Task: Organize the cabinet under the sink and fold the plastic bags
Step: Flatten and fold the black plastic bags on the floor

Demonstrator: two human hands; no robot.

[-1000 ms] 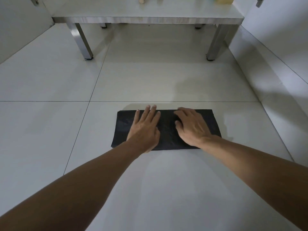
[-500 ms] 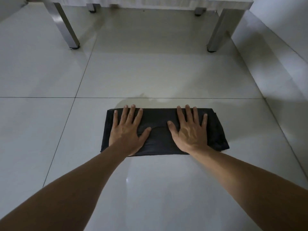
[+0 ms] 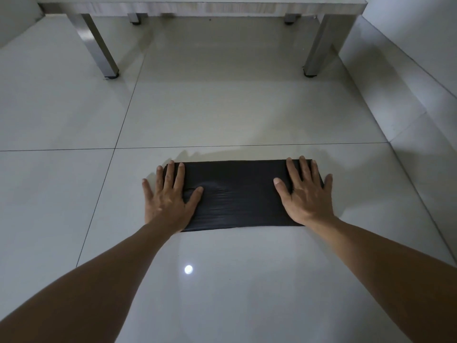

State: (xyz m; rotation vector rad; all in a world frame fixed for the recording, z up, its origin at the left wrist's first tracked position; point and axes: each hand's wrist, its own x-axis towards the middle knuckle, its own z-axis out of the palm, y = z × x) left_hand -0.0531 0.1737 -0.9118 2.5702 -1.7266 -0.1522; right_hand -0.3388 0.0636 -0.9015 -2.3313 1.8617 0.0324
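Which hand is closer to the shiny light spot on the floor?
Left. The left hand sits just up-left of the light spot; the right hand is farther off, up-right.

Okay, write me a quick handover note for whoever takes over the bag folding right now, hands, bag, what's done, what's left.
Left hand: flat, fingers spread, pressing the left end of the black plastic bag.
Right hand: flat, pressing the right end.
Bag: lies on the tiled floor as a flattened rectangle, in front of the metal-legged bench.
Done: bag folded into a strip and pressed flat.
Left: probably fold it smaller, then store it; the cabinet is not in view.
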